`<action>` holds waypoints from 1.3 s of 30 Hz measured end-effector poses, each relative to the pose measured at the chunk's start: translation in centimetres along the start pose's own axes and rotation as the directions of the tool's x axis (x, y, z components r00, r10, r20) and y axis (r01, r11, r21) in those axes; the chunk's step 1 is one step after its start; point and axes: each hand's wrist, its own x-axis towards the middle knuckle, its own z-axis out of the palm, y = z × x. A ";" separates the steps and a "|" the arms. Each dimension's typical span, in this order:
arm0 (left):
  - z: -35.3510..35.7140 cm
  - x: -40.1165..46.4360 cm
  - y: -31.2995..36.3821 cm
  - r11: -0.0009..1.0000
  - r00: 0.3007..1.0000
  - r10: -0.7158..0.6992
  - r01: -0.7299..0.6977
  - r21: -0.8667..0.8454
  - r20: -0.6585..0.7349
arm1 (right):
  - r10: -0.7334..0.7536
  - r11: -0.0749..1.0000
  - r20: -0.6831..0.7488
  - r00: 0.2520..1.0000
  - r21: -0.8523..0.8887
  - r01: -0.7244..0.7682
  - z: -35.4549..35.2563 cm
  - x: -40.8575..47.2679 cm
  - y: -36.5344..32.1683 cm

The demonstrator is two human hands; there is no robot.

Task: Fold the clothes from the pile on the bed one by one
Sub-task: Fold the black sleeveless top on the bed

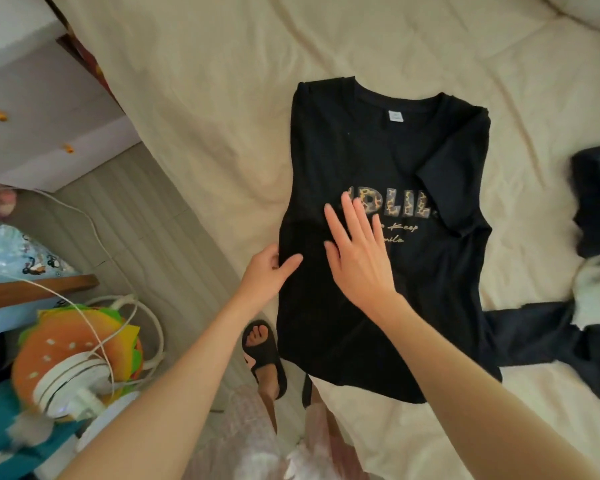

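Two hands work our black T-shirt (388, 161) on the bed (222, 98) — left hand (269, 271) pinching its folded edge, right hand (355, 252) pressing flat, fingers spread; tugging unevenly could skew the fold.

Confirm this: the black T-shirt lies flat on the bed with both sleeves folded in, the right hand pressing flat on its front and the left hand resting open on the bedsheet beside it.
One thing is wrong. The head view shows the left hand gripping the edge of the black T-shirt, not resting on the bedsheet. The right hand does press flat on its front, and both sleeves are folded in.
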 end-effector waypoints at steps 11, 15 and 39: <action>2.5 -7.4 -6.4 0.927 0.943 -0.321 0.296 0.230 0.082 | 0.624 0.776 -0.047 0.780 0.156 -0.612 0.4 -16.1 9.0; 3.6 -10.5 -8.8 0.923 0.933 -0.359 0.351 0.158 0.020 | 0.846 0.386 0.154 0.510 0.483 -0.786 -0.8 -19.3 12.5; 5.9 -23.5 -3.0 0.812 0.905 -0.378 0.221 -0.540 -0.198 | 0.360 -0.458 0.763 0.537 0.646 -0.610 -9.6 -27.0 15.7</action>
